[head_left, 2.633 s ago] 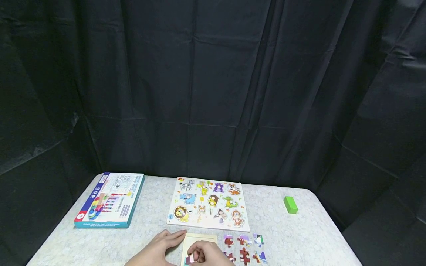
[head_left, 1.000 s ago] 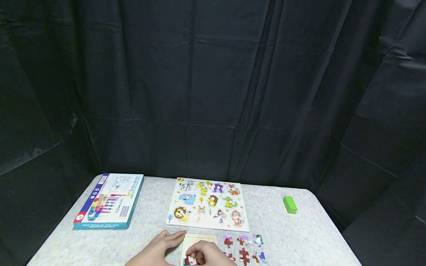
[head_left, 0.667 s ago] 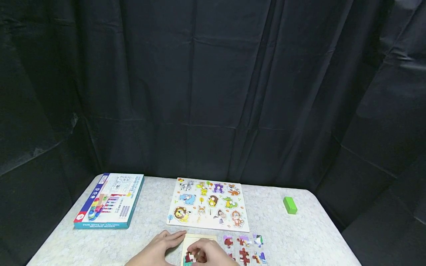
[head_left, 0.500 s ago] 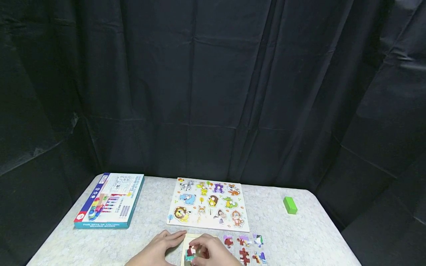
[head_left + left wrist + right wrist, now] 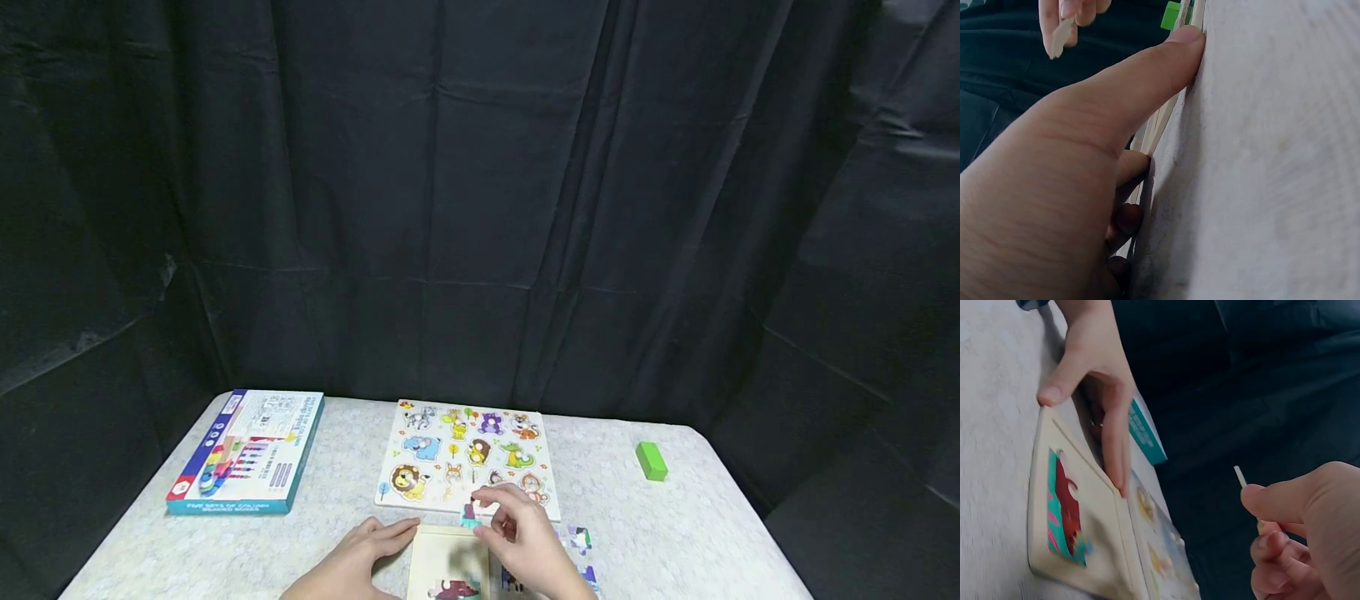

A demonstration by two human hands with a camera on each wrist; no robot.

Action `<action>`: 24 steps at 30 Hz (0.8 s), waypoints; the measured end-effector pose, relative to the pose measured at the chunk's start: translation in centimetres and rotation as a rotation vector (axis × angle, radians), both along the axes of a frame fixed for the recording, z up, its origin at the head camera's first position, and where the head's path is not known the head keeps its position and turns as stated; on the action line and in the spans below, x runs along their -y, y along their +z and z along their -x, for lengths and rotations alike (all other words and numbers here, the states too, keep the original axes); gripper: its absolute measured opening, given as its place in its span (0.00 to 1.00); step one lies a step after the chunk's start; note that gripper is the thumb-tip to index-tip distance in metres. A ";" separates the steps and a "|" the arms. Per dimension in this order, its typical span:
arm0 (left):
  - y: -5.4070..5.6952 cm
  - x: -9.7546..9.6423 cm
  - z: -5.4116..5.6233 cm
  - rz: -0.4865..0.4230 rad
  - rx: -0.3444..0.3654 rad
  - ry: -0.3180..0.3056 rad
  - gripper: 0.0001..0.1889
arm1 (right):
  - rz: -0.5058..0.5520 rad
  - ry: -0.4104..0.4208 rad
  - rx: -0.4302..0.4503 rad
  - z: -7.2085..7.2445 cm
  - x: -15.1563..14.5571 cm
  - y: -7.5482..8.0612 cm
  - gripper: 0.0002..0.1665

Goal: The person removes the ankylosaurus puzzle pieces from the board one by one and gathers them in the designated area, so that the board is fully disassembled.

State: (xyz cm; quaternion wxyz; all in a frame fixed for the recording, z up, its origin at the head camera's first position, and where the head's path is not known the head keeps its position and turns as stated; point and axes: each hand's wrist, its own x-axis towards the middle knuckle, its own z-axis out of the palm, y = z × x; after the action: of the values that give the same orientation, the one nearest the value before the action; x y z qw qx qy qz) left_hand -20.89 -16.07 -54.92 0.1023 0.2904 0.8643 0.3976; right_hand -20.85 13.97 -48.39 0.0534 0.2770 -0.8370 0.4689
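Note:
My right hand (image 5: 525,542) pinches a jigsaw piece (image 5: 470,514), dark red and turquoise on its face, between thumb and fingers. It is raised above the far edge of a small wooden puzzle tray (image 5: 453,530). In the right wrist view the piece (image 5: 1240,476) appears edge-on. My left hand (image 5: 356,558) rests along the tray's left side, thumb on the near corner and fingers at the far corner. Joined red and turquoise pieces (image 5: 1067,500) lie in the tray along its near side. Loose jigsaw pieces (image 5: 581,540) lie right of the tray, some hidden by my right hand.
Beyond the tray lies a white animal puzzle board (image 5: 435,502). A flat toy box (image 5: 247,454) with a teal side sits at the left of the table, a green block (image 5: 651,461) at the right. Dark cloth (image 5: 480,208) hangs behind.
My right hand has lifted the jigsaw piece out of the tray and moved away and to the right. The tray's joined pieces now show. My left hand has stayed put.

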 end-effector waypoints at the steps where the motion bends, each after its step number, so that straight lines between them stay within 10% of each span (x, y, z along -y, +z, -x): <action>1: 0.0 0.0 0.0 -0.005 -0.003 -0.002 0.51 | 0.004 -0.022 0.001 0.0 -0.3 0.1 0.20; 10: 0.0 0.0 0.1 -0.022 0.011 -0.017 0.51 | -0.016 -0.085 -0.076 -1.5 -3.5 -0.4 0.19; 24: 0.1 -0.2 0.2 -0.018 0.035 -0.007 0.51 | -0.067 0.117 -0.097 -4.1 -7.3 -5.6 0.19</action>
State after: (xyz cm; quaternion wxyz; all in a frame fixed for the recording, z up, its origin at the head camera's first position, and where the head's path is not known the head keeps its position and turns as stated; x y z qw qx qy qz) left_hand -21.04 -15.92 -54.83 0.1163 0.2871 0.8579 0.4100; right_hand -16.77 21.31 -54.01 0.0570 0.3497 -0.8311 0.4287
